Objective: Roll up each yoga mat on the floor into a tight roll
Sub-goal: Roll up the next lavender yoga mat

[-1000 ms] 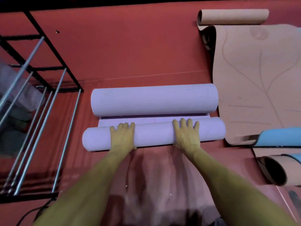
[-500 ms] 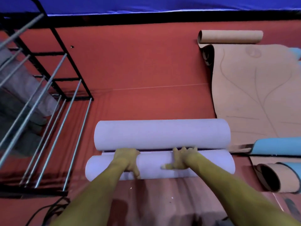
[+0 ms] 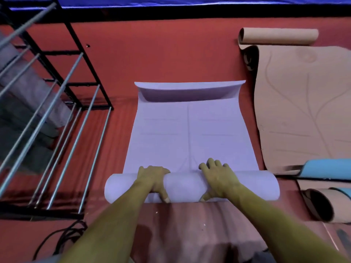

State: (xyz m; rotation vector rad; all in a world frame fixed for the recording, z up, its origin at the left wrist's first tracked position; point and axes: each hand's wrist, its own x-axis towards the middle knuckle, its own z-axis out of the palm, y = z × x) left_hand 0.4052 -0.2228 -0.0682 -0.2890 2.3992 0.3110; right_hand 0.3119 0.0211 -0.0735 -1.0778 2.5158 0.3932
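Lavender mat [image 3: 190,133]: I see it on the red floor [image 3: 152,59], near end rolled into a thick tube, middle flat, far edge curling upward.
Left hand [image 3: 152,179]: fingers curled over the tube, thumb on its near side.
Right hand [image 3: 216,177]: fingers wrapped over the tube likewise.
Tan mat [image 3: 303,111]: just beside, mostly unrolled.
Metal rack [image 3: 57,111]: to the left.

no readable text, labels or numbers anywhere.
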